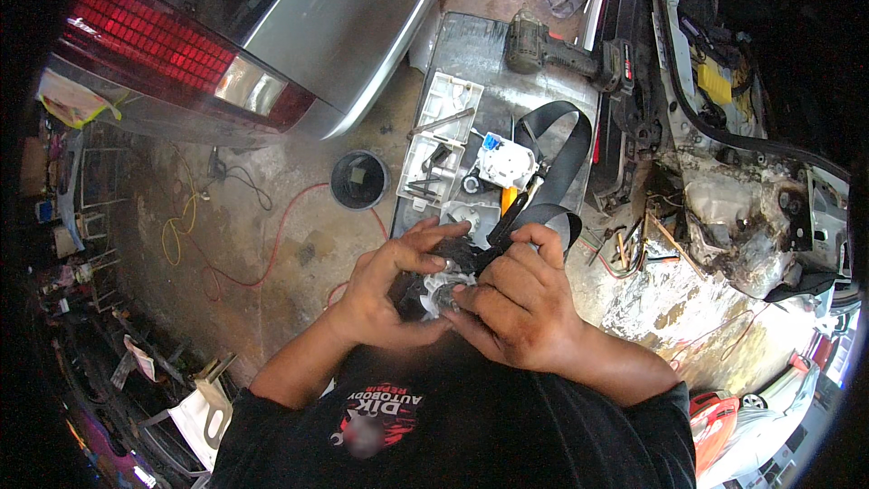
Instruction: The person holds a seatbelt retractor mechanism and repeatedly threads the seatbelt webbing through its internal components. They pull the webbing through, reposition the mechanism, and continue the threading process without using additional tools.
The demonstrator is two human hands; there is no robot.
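Close to my chest, a small part of black and clear or whitish plastic sits between my hands; its exact kind is partly hidden by the fingers. My left hand curls round its left side, thumb and fingers closed on it. From the other side my right hand has bent fingers pressed against the same part. Just beyond them on the bench lies a white plastic mechanism with a blue piece. A yellow-orange piece and a looped black seat belt strap are beside it.
White plastic trays with small tools and black bits lie on the bench, behind them a cordless power tool. A black bucket stands left, near a red hose. A silver car is at left, a stripped car body at right.
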